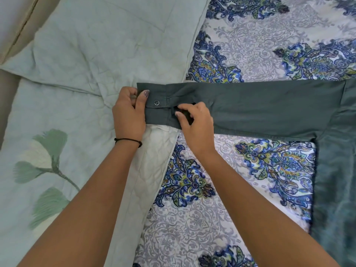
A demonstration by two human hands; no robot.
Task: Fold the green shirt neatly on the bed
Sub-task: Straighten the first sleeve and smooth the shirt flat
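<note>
The dark green shirt (269, 108) lies on the bed with one long sleeve stretched out flat to the left; its body runs down the right edge of the view. My left hand (129, 112) pinches the end of the sleeve's cuff, thumb on top beside a round snap button (156, 102). My right hand (196, 120) presses its fingertips on the sleeve at the cuff's slit, just right of the button. Both hands rest on the fabric, a palm's width apart.
A blue paisley bedsheet (240, 54) covers the bed under the shirt. A pale green quilted blanket (57, 112) with a leaf print lies to the left, its edge folded back under the cuff. A beige headboard or wall edge (17, 31) is at the top left.
</note>
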